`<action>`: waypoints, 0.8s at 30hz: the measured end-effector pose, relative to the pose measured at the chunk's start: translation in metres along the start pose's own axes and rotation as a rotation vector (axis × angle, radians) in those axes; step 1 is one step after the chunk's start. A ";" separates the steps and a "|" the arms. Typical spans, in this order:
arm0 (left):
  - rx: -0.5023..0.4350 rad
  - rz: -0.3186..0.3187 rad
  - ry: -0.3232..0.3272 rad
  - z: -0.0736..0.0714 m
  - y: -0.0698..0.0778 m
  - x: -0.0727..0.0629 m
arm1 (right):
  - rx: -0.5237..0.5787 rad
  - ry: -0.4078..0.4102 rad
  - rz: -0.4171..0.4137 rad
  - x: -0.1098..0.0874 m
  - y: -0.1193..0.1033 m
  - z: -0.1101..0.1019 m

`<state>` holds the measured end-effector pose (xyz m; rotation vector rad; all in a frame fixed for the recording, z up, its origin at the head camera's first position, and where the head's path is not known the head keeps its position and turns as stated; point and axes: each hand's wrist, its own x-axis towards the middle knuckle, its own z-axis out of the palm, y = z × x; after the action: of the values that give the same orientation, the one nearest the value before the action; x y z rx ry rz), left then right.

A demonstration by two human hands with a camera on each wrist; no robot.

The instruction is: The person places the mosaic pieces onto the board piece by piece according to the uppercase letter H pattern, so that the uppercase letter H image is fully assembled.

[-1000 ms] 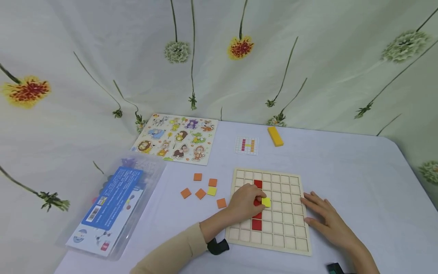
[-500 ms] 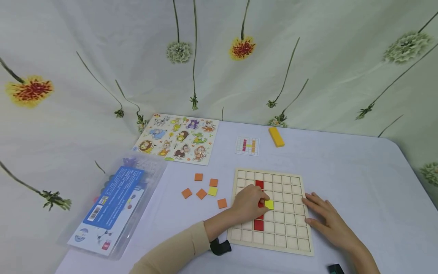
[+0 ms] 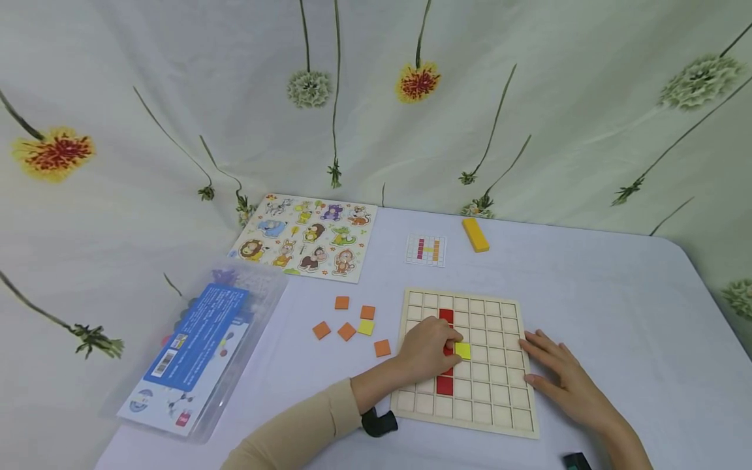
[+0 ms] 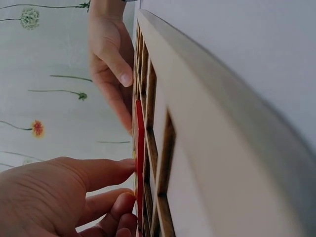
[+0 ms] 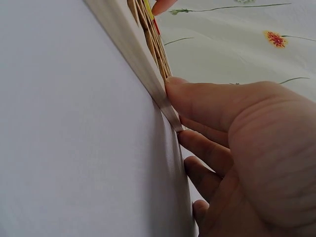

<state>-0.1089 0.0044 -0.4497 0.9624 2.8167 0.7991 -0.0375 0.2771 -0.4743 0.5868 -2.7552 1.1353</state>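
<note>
A wooden grid board (image 3: 497, 357) lies in front of me, with a column of red square tiles (image 3: 444, 386) set in its cells. My left hand (image 3: 427, 349) reaches over this column and pinches a yellow tile (image 3: 463, 351) between thumb and index finger, in the cell just right of the red ones. Part of the red column is hidden under that hand. At the board's right edge rests my right hand (image 3: 561, 375), fingers extended. In the right wrist view its thumb (image 5: 197, 101) touches the board's rim (image 5: 133, 54).
Several orange tiles (image 3: 346, 331) and a yellow tile (image 3: 365, 327) lie loose left of the board. Behind it are a small pattern card (image 3: 425, 250) and a yellow block (image 3: 475, 235). An animal puzzle (image 3: 302, 238) and a clear plastic case (image 3: 188, 352) stand at left.
Over the last second my left hand has shifted slightly, and the yellow tile has come down flat into its cell. My right hand stays at the board's edge. The whole view drifted a little.
</note>
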 end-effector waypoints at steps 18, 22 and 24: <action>-0.216 -0.072 0.149 -0.072 -0.041 -0.043 | -0.002 0.003 0.006 0.000 0.000 0.000; -0.252 -0.122 0.199 -0.086 -0.073 -0.063 | -0.017 0.002 0.009 0.001 0.000 0.001; -0.256 -0.129 0.193 -0.088 -0.088 -0.070 | -0.020 0.002 0.011 0.001 0.000 0.001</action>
<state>-0.1202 -0.1357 -0.4243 0.6926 2.7994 1.2573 -0.0380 0.2761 -0.4749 0.5693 -2.7678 1.1089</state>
